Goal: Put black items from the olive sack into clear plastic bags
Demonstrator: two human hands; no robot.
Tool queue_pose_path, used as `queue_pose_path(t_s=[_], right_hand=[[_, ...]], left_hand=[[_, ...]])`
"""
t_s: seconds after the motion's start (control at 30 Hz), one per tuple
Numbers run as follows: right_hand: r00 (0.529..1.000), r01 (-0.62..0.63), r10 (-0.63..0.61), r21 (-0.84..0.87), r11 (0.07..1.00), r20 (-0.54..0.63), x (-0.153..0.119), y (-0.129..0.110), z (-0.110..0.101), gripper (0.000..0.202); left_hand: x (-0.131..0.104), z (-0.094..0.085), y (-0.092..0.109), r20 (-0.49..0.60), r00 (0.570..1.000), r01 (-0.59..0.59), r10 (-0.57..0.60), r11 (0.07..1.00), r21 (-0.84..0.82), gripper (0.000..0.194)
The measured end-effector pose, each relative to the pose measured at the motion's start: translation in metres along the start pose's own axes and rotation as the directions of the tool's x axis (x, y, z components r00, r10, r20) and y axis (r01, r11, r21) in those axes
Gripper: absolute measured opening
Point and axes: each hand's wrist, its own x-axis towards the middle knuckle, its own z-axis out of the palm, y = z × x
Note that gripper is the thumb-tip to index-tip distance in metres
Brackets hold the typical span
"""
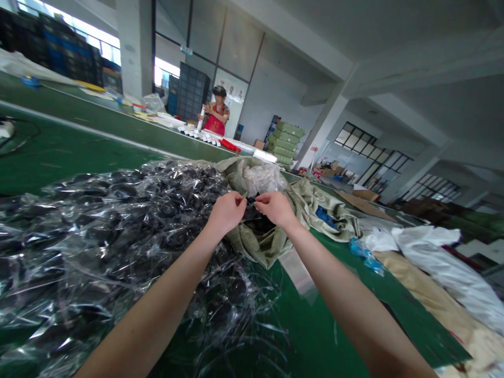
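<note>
My left hand (229, 211) and my right hand (274, 208) are close together over the mouth of an olive woven sack (262, 249). Both have their fingers pinched on a small dark item (252, 201) between them, too small to make out. Clear plastic bags (265, 177) lie in the back of the sack's opening. To the left of my hands spreads a large heap of dark pieces in clear wrapping (118, 226).
The heap and sack lie on a green table (307, 346). A clear bag (300, 275) lies right of the sack, with blue plastic (366, 257) farther right. A person (216, 113) in a red apron stands behind a farther table.
</note>
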Motion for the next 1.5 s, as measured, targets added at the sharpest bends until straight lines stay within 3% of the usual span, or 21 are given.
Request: queue_pose_path(t_s=[0.07, 0.27, 0.53, 0.7, 0.9, 1.13, 1.3, 1.43, 1.5], right_hand=[[1.0, 0.011, -0.011, 0.012, 1.0, 0.022, -0.002, 0.004, 0.001, 0.011], [0.991, -0.055, 0.047, -0.06, 0.997, -0.122, -0.006, 0.008, 0.0, 0.012], [0.989, 0.068, -0.09, -0.176, 0.982, -0.12, -0.009, 0.0, -0.005, 0.012], [0.996, 0.08, -0.085, -0.198, 0.977, -0.017, -0.005, 0.003, -0.008, 0.01], [0.993, 0.111, -0.117, -0.176, 0.978, -0.02, -0.004, 0.01, -0.007, 0.01], [0.976, 0.204, -0.214, -0.213, 0.955, -0.026, 0.0, 0.008, -0.019, 0.009], [0.945, 0.322, -0.326, -0.214, 0.922, 0.018, 0.0, -0.003, -0.029, 0.009], [0.912, 0.41, -0.403, -0.193, 0.891, 0.078, -0.004, -0.012, -0.034, 0.01], [0.892, 0.452, -0.436, -0.19, 0.872, 0.121, -0.006, -0.015, -0.036, 0.011]], left_hand=[[0.001, -0.002, -0.001, 0.015, 1.0, -0.017, 0.017, 1.0, -0.013, 0.019], [0.002, -0.005, -0.003, 0.059, 0.998, -0.031, 0.032, 0.999, -0.01, 0.017], [-0.002, 0.002, -0.002, 0.062, 0.996, -0.06, 0.064, 0.996, -0.072, 0.015], [-0.004, 0.003, -0.003, 0.02, 0.994, -0.11, 0.11, 0.994, -0.007, 0.016], [-0.006, 0.009, -0.003, 0.1, 0.985, -0.136, 0.139, 0.99, -0.04, 0.012], [-0.005, 0.01, -0.002, 0.071, 0.989, -0.126, 0.129, 0.991, -0.048, 0.018], [-0.007, 0.006, 0.0, 0.073, 0.99, -0.117, 0.117, 0.993, -0.002, 0.041], [-0.006, 0.002, 0.001, 0.125, 0.975, -0.185, 0.185, 0.983, -0.016, 0.035], [-0.005, 0.001, 0.001, 0.102, 0.966, -0.236, 0.238, 0.971, -0.032, 0.033]])
